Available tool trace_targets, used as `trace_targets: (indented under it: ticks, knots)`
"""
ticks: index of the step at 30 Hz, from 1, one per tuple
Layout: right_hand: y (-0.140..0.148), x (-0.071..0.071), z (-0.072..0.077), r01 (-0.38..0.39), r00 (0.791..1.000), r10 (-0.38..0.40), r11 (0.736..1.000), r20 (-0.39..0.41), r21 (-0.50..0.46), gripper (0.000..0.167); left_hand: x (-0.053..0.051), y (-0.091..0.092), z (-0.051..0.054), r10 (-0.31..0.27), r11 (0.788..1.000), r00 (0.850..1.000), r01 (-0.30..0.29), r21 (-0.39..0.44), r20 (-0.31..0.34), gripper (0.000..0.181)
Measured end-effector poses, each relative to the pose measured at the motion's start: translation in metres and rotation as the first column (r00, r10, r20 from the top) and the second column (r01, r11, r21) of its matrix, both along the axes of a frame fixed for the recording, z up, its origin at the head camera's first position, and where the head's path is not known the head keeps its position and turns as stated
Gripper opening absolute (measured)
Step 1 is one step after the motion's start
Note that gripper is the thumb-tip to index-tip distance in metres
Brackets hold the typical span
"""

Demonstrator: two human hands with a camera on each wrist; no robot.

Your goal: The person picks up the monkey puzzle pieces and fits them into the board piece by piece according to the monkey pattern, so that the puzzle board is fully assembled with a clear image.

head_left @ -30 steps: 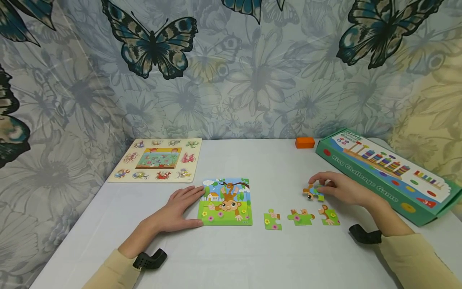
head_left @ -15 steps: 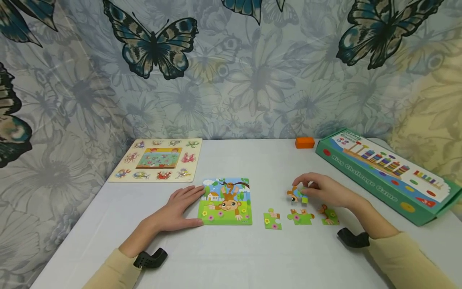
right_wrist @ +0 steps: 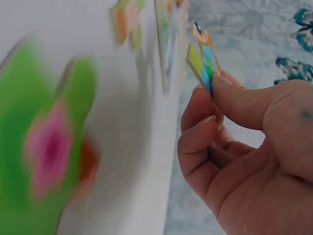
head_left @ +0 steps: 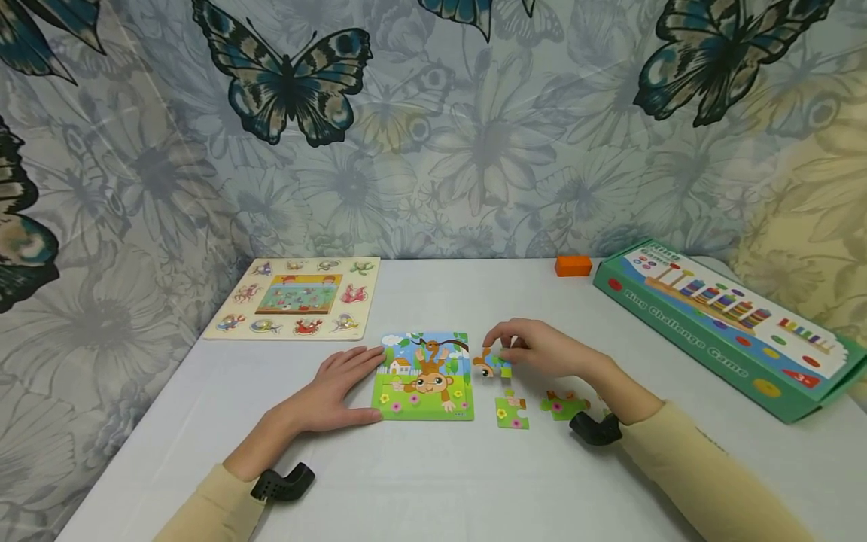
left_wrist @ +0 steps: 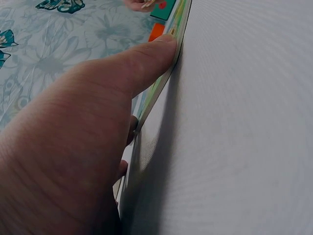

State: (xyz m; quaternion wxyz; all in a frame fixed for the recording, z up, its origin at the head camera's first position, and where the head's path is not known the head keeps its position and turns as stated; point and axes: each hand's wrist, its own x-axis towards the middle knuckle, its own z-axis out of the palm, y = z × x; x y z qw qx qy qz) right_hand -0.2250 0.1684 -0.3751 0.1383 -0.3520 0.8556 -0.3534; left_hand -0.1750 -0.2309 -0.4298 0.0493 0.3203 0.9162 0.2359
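Observation:
A square monkey puzzle board point(head_left: 423, 406) lies flat in the middle of the table. My left hand point(head_left: 332, 399) rests against its left side with fingers and thumb fairly straight; the left wrist view shows the thumb touching the board's edge. Just past the board's right side, my right hand point(head_left: 542, 348) pinches a puzzle piece point(head_left: 483, 364) with part of the monkey's face on it. In the right wrist view this puzzle piece point(right_wrist: 205, 58) is tilted up between thumb and fingers. Below lie a green puzzle piece point(head_left: 512, 412) and another green puzzle piece point(head_left: 562, 406). A third, farther right, is mostly hidden by the wrist.
A sea-animal board point(head_left: 352, 316) lies at the back left. An orange block point(head_left: 573, 266) sits near the back edge, beside a long green game box point(head_left: 684, 354) on the right. Black wrist cameras point(head_left: 283, 483) are worn on both wrists.
My right hand has moved left with the pinched puzzle piece, from above the loose pieces to beside the board. The left hand stays in place.

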Motion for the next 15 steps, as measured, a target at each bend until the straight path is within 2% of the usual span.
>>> trace_targets:
  ticks: [7,15]
  knots:
    - [-0.032,-0.006,0.0,-0.017,1.0,0.017,1.0,0.006,0.015,0.024,0.0,0.0,0.0,0.0,1.0,1.0,0.0,0.0,0.006,0.09]
    - [-0.054,-0.011,-0.004,-0.018,0.999,0.018,1.0,0.036,0.022,0.021,0.001,0.0,0.003,0.007,1.0,1.0,-0.007,-0.006,0.014,0.09]
